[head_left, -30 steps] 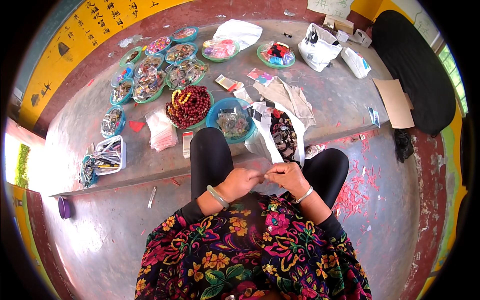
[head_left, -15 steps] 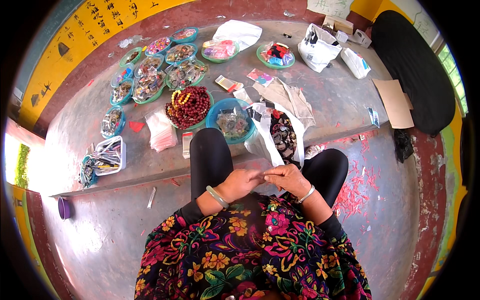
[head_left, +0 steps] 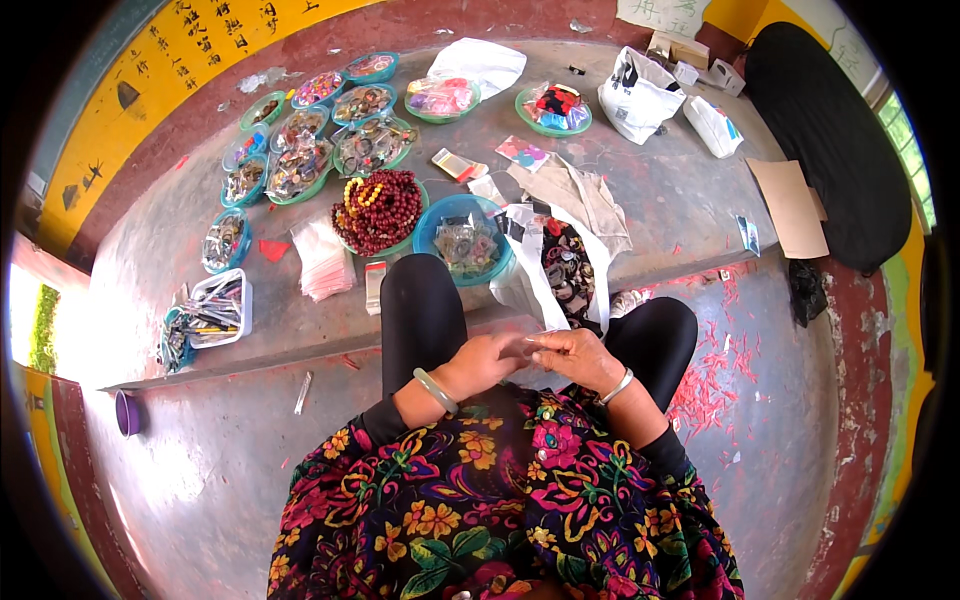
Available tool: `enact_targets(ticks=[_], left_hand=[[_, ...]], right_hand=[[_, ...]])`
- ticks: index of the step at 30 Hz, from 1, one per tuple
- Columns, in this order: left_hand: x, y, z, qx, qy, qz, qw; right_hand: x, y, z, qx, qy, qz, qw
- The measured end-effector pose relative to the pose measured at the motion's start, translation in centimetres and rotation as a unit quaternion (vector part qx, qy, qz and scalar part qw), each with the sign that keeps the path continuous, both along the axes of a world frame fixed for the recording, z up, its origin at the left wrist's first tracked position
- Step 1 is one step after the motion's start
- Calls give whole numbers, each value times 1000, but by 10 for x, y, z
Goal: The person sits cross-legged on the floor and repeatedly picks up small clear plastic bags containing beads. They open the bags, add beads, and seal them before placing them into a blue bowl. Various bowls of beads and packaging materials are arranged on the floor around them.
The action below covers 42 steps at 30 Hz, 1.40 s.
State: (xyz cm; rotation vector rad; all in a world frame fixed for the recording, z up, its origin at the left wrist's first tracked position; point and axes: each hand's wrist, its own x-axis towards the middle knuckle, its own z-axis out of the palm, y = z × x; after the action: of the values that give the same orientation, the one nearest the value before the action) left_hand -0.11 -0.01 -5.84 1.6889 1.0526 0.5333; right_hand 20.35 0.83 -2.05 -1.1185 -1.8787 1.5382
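Note:
My left hand (head_left: 484, 362) and my right hand (head_left: 582, 362) meet in front of my lap, between my knees. Both are closed, fingertips touching, around what looks like a thin piece of clear plastic (head_left: 516, 325), blurred and mostly hidden. The right thumb and forefinger pinch at the left fingers. Just beyond them stands an opened white plastic bag (head_left: 512, 288) full of small dark trinkets (head_left: 568, 270). Beside it is a blue basin (head_left: 432, 235) holding small clear packets (head_left: 468, 248). A stack of pinkish clear bags (head_left: 322, 262) lies further left.
On the raised concrete ledge are dark red beads (head_left: 382, 215), several basins of packed trinkets (head_left: 298, 172), and a white basket of pens (head_left: 244, 318). White bags (head_left: 640, 100) and cardboard (head_left: 790, 210) lie at the right. Red scraps (head_left: 715, 385) litter the floor; a purple cup (head_left: 128, 414) stands left.
The fingers have shifted slightly against each other; the left fingers are more curled and blurred now. The hands stay together in the same place. Nothing else has visibly moved.

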Motion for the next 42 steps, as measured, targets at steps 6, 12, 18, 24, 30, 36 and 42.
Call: enact_targets(ticks=[6, 12, 18, 24, 30, 36, 42], left_hand=[[2, -3, 25, -41, -36, -20, 998], [-2, 3, 40, 140, 125, -87, 978], [-9, 8, 54, 11, 52, -76, 996], [-6, 1, 21, 1, -50, 36, 998], [-7, 4, 18, -74, -69, 86, 991], [-4, -1, 11, -23, -71, 68, 995], [-1, -3, 19, -26, -165, 90, 982]], right_hand=[[6, 4, 1, 101, -35, 65, 992], [-3, 2, 18, 199, -85, 102, 971], [-14, -2, 8, 303, -108, 69, 945], [-21, -4, 7, 315, -113, 23, 942], [-25, -11, 19, 343, -57, -29, 937], [-24, -11, 25, 379, -44, -69, 922], [-29, -10, 19, 405, -58, -84, 909]])
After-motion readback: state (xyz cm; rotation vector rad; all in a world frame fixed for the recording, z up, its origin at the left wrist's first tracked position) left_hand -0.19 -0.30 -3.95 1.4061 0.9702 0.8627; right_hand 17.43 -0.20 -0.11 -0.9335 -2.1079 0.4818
